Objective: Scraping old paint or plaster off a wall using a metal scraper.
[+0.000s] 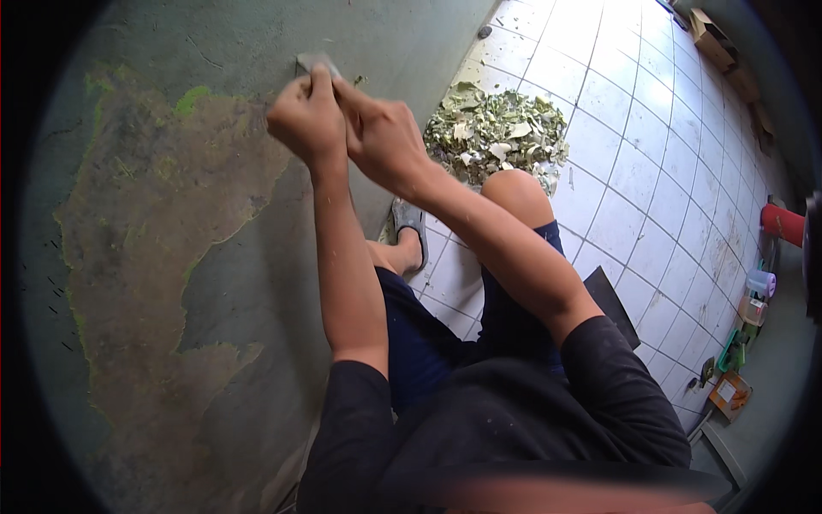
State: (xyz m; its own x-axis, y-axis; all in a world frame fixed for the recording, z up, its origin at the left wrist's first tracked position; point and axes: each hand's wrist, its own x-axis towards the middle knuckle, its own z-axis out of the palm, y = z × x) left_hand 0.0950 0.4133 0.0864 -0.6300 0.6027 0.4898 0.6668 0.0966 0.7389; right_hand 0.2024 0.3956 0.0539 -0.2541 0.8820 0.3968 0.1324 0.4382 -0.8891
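Note:
My left hand point(306, 120) and my right hand point(384, 137) are close together against the grey-green wall point(248, 51), both closed around a small flat scraper point(318, 62). Only its greyish blade end shows past my fingers, slightly blurred; the rest is hidden in my grip. To the left of my hands spreads a large bare brownish patch point(145, 214), with ragged edges of peeled paint and yellow-green traces along them. The scraper is near the upper right end of this patch, over paint that is still on the wall.
A heap of paint flakes point(497, 133) lies on the white tiled floor point(651, 163) by the wall's foot. My foot in a grey clog point(409, 231) stands beside the wall. At the far right are a red cylinder point(781, 224), plastic containers point(759, 284) and an orange box point(730, 396).

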